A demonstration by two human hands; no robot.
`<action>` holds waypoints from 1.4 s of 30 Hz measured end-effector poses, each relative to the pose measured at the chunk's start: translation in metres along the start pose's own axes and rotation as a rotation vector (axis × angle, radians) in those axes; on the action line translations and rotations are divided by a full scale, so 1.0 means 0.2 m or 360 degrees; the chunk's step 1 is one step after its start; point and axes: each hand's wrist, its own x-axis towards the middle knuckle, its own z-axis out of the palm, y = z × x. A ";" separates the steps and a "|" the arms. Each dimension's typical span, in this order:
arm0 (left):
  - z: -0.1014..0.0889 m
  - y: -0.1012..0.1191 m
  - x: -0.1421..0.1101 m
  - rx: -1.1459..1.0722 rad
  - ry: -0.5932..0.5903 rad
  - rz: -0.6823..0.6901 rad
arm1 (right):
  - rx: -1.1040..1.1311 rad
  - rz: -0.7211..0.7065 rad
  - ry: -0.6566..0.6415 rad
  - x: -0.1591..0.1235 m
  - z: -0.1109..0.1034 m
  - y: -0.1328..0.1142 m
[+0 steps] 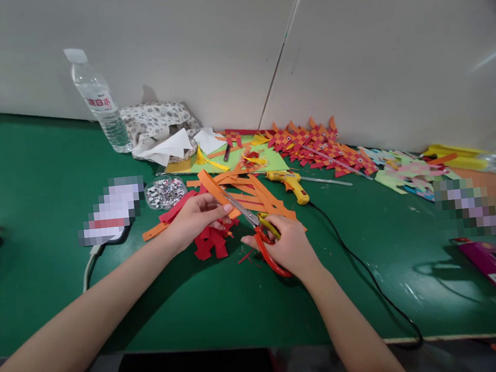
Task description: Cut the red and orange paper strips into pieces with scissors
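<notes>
My left hand (pixel 201 218) pinches an orange strip (pixel 211 185) that slants up and away from me. In my right hand (pixel 291 241) is a pair of scissors (pixel 269 255) with red and yellow-green handles. Its blades (pixel 244 210) point up and left, against or just beside the orange strip; whether they are cutting it I cannot tell. Beneath my hands lie red cut pieces (pixel 211 245), and just beyond them a heap of orange strips (pixel 271 198).
A yellow glue gun (pixel 289 185) trails a black cord (pixel 365 268) to the front edge. Googly eyes fill a clear tray (pixel 165 193). Woven red-orange fish (pixel 314 144) pile by the wall. A phone (pixel 112 213), a water bottle (pixel 98 101) and a patterned tissue pouch (pixel 158 121) stand left.
</notes>
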 end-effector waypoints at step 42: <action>0.01 -0.03 0.02 -0.0250 0.0272 0.0243 | -0.0023 0.0147 -0.0058 0.00 0.00 -0.02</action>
